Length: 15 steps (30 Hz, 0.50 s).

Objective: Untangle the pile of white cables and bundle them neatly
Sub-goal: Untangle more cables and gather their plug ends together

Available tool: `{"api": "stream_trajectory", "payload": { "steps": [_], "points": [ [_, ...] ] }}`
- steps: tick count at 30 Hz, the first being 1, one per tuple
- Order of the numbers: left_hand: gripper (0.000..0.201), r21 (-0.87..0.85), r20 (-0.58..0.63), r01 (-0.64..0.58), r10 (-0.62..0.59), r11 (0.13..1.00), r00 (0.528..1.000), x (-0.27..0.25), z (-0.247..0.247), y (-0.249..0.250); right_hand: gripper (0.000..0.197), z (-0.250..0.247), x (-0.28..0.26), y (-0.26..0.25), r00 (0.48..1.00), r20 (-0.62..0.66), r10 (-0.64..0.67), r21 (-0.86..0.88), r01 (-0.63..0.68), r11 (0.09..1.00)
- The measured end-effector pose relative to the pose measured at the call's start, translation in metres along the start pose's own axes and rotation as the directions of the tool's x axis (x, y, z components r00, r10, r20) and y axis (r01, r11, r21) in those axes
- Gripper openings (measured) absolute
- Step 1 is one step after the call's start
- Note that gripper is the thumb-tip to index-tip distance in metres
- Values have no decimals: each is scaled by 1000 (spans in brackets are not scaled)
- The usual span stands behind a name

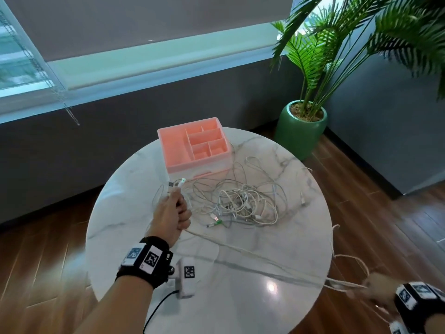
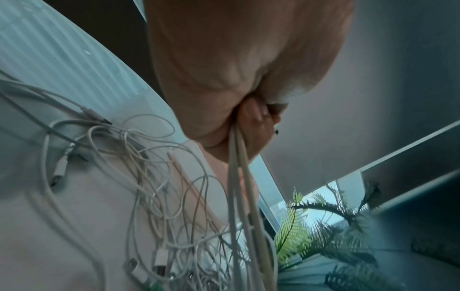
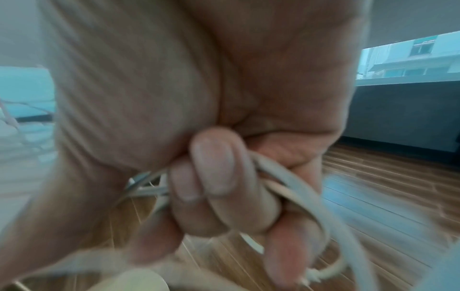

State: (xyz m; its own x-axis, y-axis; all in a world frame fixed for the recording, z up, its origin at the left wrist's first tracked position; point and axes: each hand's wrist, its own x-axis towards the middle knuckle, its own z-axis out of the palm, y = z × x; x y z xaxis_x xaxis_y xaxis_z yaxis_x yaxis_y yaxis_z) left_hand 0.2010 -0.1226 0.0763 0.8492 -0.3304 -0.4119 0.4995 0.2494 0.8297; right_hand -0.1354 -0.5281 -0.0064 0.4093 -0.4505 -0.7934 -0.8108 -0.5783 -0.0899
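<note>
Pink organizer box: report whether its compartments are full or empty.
Empty. The head view shows every compartment of the pink organizer box bare inside; the tangled cables lie on the table beside it.

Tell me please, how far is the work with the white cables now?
Early stage. Done: nothing bundled yet; the pink plastic organiser box holds no cable. In hand: the left hand and right hand grip a few white cables stretched between them. Left: the tangled pile of white cables on the round marble table.

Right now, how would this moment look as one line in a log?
step: pulling cable strands free | left hand: grips strands near plugs | right hand: grips far end, off table edge | pile: still tangled | organizer: empty
</note>
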Motion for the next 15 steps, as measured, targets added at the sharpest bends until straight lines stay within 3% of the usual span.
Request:
{"api": "stream_trajectory", "payload": {
  "steps": [4,6,7,10,15],
  "points": [
    [43,92,49,-43,39,995,998,1,21,-14,82,4,20,19,999,-36,35,5,-35,999],
    [43,84,44,-62,59,995,997,3,29,-14,89,-9,11,-2,998,-69,-3,-42,0,999],
    [44,78,39,-73,70,994,997,4,31,-11,82,-16,2,-21,995,-82,-49,-42,45,998],
    [44,70,29,-115,113,991,993,5,35,-2,37,-45,-20,-91,971,-139,-194,-54,189,981],
    [43,95,9,-150,150,984,989,1,37,4,21,-77,-14,-185,838,-356,-413,-216,356,909]
  ]
}}
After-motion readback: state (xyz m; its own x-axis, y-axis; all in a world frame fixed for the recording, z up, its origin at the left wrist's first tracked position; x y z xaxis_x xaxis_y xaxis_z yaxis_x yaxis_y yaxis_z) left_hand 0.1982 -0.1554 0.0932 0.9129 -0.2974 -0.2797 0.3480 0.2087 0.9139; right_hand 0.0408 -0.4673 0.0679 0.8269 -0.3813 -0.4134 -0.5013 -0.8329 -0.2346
